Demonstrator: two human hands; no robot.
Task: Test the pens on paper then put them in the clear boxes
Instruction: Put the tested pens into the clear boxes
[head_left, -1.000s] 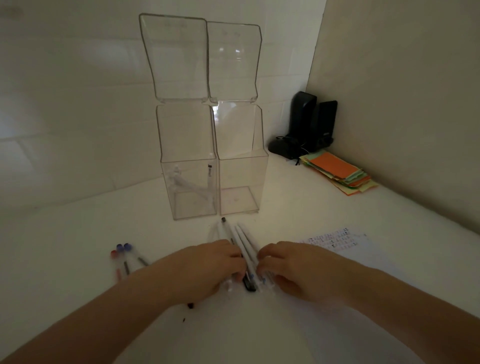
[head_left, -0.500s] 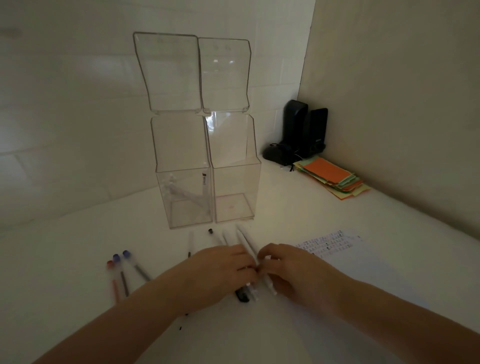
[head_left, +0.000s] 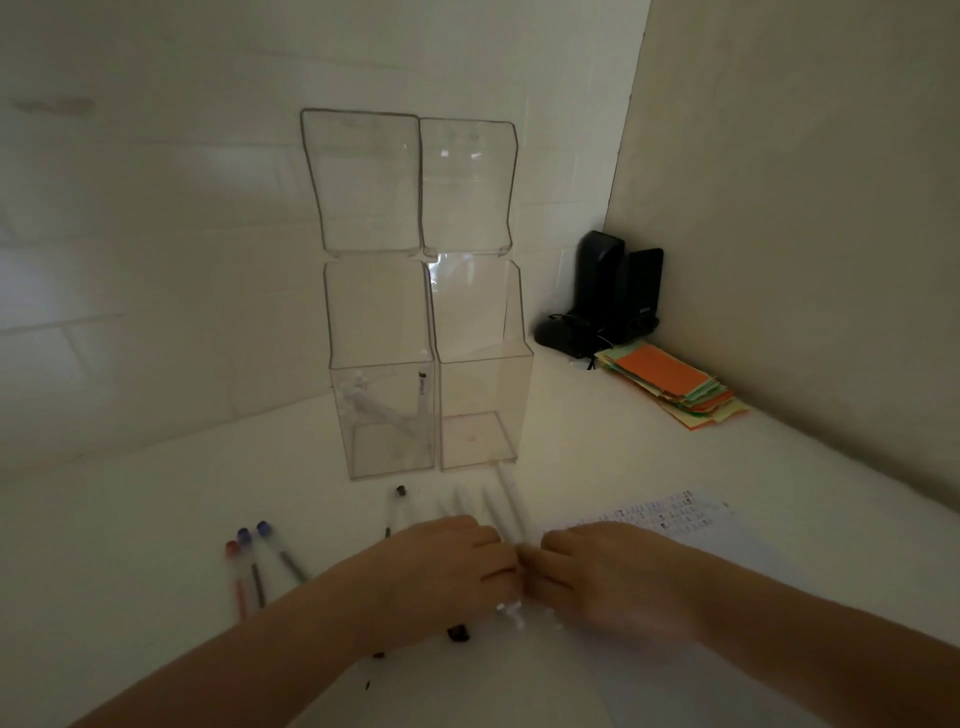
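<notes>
Gripping slim white pens (head_left: 498, 512), both hands (head_left: 452, 569)

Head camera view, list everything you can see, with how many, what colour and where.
clear boxes: two, transparent, lids up, side by side by the back wall; the left one holds white pens, the right one looks empty
white pens: several, exact number unclear, on the table between boxes and hands
capped pens: three, one red cap and two blue, on the table at left
slim pen: one, dark tip, just left of the white pens
paper: one white sheet with marks, at right
coloured cards: one stack, orange on top, far right corner
black devices: two upright, in the corner
hands: left and right, fingers curled on the white pens
</notes>
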